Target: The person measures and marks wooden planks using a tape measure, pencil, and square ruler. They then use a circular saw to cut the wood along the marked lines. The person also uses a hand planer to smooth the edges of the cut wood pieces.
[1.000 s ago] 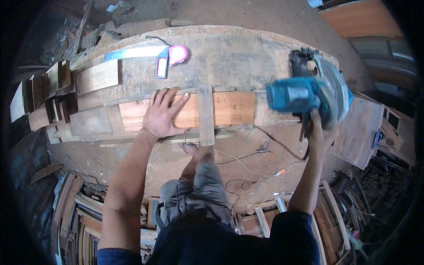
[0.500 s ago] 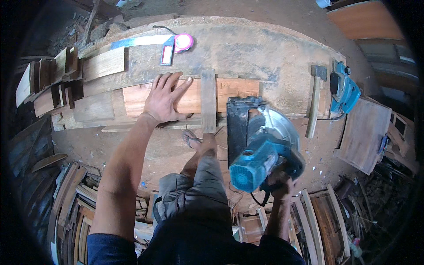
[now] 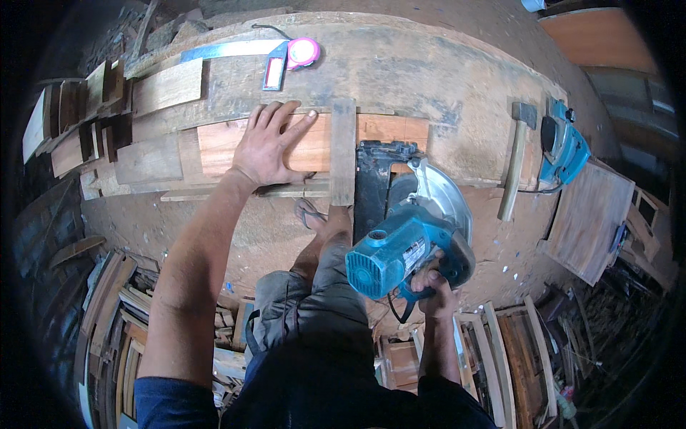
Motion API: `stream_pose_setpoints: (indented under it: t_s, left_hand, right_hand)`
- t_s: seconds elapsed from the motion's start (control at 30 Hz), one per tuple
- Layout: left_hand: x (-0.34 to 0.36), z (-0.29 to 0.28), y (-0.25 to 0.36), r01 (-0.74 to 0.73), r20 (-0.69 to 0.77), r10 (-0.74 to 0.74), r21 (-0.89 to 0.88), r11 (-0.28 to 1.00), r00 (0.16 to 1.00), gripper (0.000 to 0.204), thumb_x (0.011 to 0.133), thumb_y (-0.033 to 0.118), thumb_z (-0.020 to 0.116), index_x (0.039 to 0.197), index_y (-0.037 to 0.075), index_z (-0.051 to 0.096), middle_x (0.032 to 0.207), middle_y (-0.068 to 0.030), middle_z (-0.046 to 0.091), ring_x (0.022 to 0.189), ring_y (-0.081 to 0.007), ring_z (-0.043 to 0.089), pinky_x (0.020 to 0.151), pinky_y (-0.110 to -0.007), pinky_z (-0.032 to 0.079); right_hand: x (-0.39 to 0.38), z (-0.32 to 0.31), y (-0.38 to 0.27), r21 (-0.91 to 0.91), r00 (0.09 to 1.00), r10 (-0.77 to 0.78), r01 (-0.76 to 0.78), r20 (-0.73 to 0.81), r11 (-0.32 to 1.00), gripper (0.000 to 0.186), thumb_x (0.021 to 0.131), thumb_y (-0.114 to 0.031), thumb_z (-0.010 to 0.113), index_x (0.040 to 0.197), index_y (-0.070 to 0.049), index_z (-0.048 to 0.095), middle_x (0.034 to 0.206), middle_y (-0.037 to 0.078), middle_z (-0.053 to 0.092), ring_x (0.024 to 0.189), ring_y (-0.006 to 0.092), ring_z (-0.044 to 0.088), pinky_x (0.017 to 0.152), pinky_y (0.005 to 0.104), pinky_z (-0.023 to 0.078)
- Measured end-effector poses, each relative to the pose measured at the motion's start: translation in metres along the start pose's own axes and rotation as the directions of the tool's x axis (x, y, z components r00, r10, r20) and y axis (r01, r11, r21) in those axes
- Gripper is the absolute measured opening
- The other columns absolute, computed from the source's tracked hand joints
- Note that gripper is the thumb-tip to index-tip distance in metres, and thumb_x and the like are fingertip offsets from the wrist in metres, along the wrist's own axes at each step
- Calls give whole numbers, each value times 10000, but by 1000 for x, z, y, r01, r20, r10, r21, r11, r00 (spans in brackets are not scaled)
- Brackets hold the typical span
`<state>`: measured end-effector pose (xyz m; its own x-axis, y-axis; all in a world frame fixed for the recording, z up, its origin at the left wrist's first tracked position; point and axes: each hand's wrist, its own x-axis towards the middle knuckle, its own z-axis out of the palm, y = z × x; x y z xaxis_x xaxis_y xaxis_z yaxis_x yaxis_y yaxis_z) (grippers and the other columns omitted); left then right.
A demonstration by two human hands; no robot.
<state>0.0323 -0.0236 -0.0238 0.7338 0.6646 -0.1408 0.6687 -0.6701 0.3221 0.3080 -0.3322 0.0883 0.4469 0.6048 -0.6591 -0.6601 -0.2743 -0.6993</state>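
Observation:
My left hand [image 3: 270,150] presses on a reddish board [image 3: 214,151], its fingers spread and the thumb toward the near edge. Across that board, just right of the hand, lies a narrow grey-brown wooden strip [image 3: 343,154]. My right hand [image 3: 434,286] is wrapped round the handle of a blue circular saw [image 3: 400,247]. The saw's black base plate [image 3: 373,189] sits beside the strip's right side, over the near edge of the board's right end. The saw's silver guard hides most of the blade.
On the workbench [image 3: 400,64] lie a pink tape measure [image 3: 303,52] and a try square [image 3: 274,68]. A hammer [image 3: 516,157] and a blue power planer [image 3: 561,146] rest at its right end. Wood pieces [image 3: 168,89] are stacked at left. More planks [image 3: 107,322] stand on the floor nearby.
The circular saw has shifted left, its base plate now close beside the wooden strip. My left hand stays spread on the board. The whole view has tilted slightly.

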Motion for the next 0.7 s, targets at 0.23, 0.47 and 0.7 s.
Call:
stream_pose_setpoints:
  t_s: [0.23, 0.47, 0.7]
  left_hand:
    - [1, 0, 1, 17, 43, -17, 20, 1000, 999, 1173, 609, 642, 831, 1614, 299, 332, 1558, -145, 361, 1440, -381, 334, 1242, -592, 210]
    - [1, -1, 3, 19, 23, -20, 11, 1000, 1000, 1200, 538, 556, 881, 1589, 252, 388, 1530, -181, 379, 1417, -420, 352, 1227, -589, 223]
    - [3, 0, -3, -17, -13, 17, -5, 1000, 1000, 1205, 544, 588, 869, 1591, 237, 388, 1522, -185, 384, 1412, -417, 354, 1212, -596, 231]
  right_hand:
    - [3, -8, 1, -39, 1000, 0, 1, 24, 999, 367, 847, -7, 712, 1179, 31, 560, 757, 120, 619, 621, 232, 604, 598, 393, 507]
    - [7, 0, -2, 9, 999, -13, 13, 49, 1000, 424, 850, -15, 712, 1244, 40, 562, 759, 115, 626, 627, 224, 605, 601, 382, 507]
    - [7, -8, 5, -7, 996, -20, 21, 82, 1000, 444, 838, -11, 725, 1251, 32, 566, 779, 104, 619, 632, 211, 598, 598, 379, 504]
